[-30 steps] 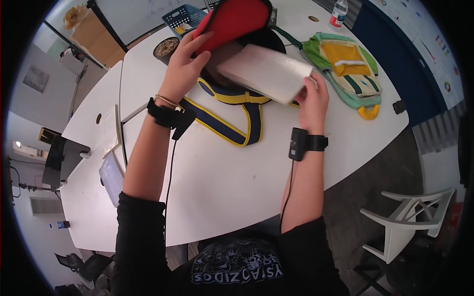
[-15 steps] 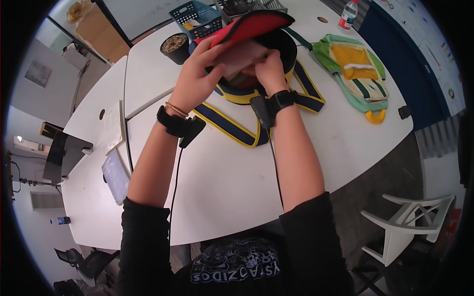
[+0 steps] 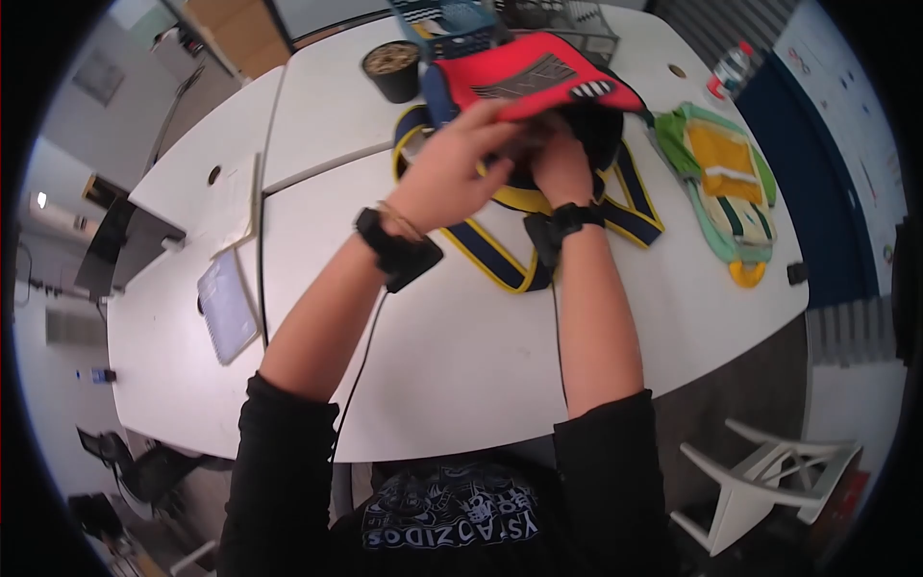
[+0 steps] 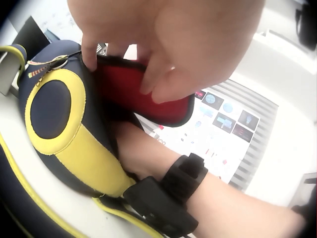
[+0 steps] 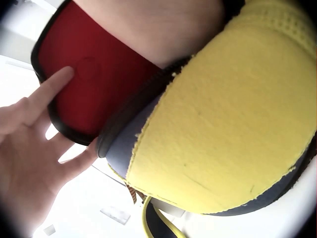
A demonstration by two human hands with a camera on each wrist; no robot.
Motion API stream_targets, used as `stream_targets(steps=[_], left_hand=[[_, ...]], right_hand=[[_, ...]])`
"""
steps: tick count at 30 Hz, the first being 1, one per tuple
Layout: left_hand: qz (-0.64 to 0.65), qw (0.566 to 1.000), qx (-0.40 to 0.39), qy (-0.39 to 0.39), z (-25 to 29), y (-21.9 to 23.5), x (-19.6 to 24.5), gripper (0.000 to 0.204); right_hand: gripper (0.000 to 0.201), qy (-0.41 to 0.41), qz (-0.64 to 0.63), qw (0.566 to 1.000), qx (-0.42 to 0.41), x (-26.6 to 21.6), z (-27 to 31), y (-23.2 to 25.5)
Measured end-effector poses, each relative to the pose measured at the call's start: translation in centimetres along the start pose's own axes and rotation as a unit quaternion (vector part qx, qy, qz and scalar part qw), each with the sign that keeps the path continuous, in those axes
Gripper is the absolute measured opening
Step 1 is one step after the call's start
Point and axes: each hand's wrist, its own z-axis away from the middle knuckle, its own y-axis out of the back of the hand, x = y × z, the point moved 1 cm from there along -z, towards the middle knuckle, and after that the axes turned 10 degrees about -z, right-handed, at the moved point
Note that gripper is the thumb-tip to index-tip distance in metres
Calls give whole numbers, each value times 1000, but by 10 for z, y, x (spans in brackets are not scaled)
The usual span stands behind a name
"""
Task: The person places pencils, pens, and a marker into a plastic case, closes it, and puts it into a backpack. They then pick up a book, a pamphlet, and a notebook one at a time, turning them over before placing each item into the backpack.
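A navy and yellow backpack lies on the white table, its red flap raised at the front. My left hand holds the flap's edge, the thumb against the red lining and the other fingers on its outer side, as the left wrist view shows. Beneath the flap my right hand reaches into the backpack's mouth. Its fingers are hidden there, so I cannot tell whether they grip anything. A navy strap with yellow edges loops on the table below the bag.
A green and yellow schoolbag lies to the right, near a bottle. Behind the backpack are a pot, a blue basket and a grey basket. A spiral notebook lies left. A white chair stands lower right.
The right hand has carried a pale, book-like block from the right into the backpack; the block is now out of sight. The left hand has lowered the red flap over the opening.
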Motion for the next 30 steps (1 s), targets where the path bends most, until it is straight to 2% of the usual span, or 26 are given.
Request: stream_targets(steps=[1, 2, 3, 4, 5, 6, 7, 8, 9, 10, 11, 12, 13, 14, 15, 16, 17, 18, 19, 21, 22, 23, 24, 27, 29, 30], left_hand=[[-1, 1000, -25, -3, 4, -2, 2, 41], [-52, 998, -6, -31, 11, -14, -5, 36], [-77, 997, -11, -23, 19, -15, 0, 34], [-86, 996, -25, -21, 27, -18, -1, 37], [-99, 995, -31, -13, 36, -18, 1, 37], [-110, 994, -20, -8, 47, -16, 3, 35], [-114, 993, -15, 10, 57, -8, 3, 35], [-122, 992, 8, 33, 70, 3, -3, 36], [-129, 990, 31, 48, 83, 16, -10, 37], [-139, 987, 34, 70, 100, 41, -20, 40], [-174, 977, 46, 118, 123, 61, -33, 43], [-274, 948, 74, 145, 154, 73, -61, 44], [-294, 928, 77, 216, 183, 98, -77, 43], [-359, 895, 89, 249, 221, 120, -100, 41], [-372, 851, 65, 364, 252, 147, -105, 38], [-424, 798, 37, 427, 277, 172, -97, 35], [-400, 777, -13, 485, 314, 196, -107, 39], [-415, 730, -10, 542, 341, 207, -103, 42], [-427, 679, -7, 597, 363, 211, -93, 46], [-382, 618, -77, 683, 388, 218, -75, 54], [-380, 600, -96, 698, 408, 214, -87, 65], [-379, 598, -94, 700, 412, 217, -85, 65], [-360, 615, -66, 699, 414, 220, -82, 70], [-314, 639, -23, 702, 426, 224, -90, 75], [-290, 651, -10, 702, 434, 226, -95, 75], [-214, 677, 14, 704, 438, 227, -96, 73]], right_hand=[[42, -74, 79, 994, -31, 2, -1, -5], [42, -37, 179, 978, -100, 7, 0, -9], [45, 4, 211, 975, -63, 21, 13, -16], [48, 95, 180, 979, 5, 40, 13, -22], [48, 101, 177, 979, -17, 46, 19, -15], [51, 61, 100, 993, -23, 13, 23, 2], [45, 96, 69, 992, 40, -4, 25, 10], [35, 80, 52, 994, 56, -8, 28, 15], [26, -101, 151, 983, -18, -48, 40, 29], [18, 19, 18, 998, 61, -76, 60, 32], [15, 73, -89, 987, 109, -102, 78, 27], [14, 26, -153, 986, 64, -109, 98, 25], [14, -22, -212, 977, 19, -115, 112, 22], [14, -19, -213, 977, 15, -125, 118, 16], [15, 13, -226, 972, -54, -135, 122, 10], [16, 45, -239, 963, -120, -145, 127, 4], [16, 44, -240, 962, -119, -154, 129, -1], [15, 11, -263, 949, -172, -165, 128, -8], [15, -21, -285, 932, -225, -173, 126, -15], [12, -29, -290, 924, -248, -177, 131, -33], [10, -50, -322, 907, -266, -177, 134, -42], [8, -71, -354, 889, -283, -174, 137, -51], [8, -91, -381, 872, -293, -167, 143, -60], [7, -131, -379, 854, -333, -155, 156, -73], [8, -137, -385, 851, -329, -152, 157, -71], [8, -141, -393, 846, -332, -151, 156, -69]])
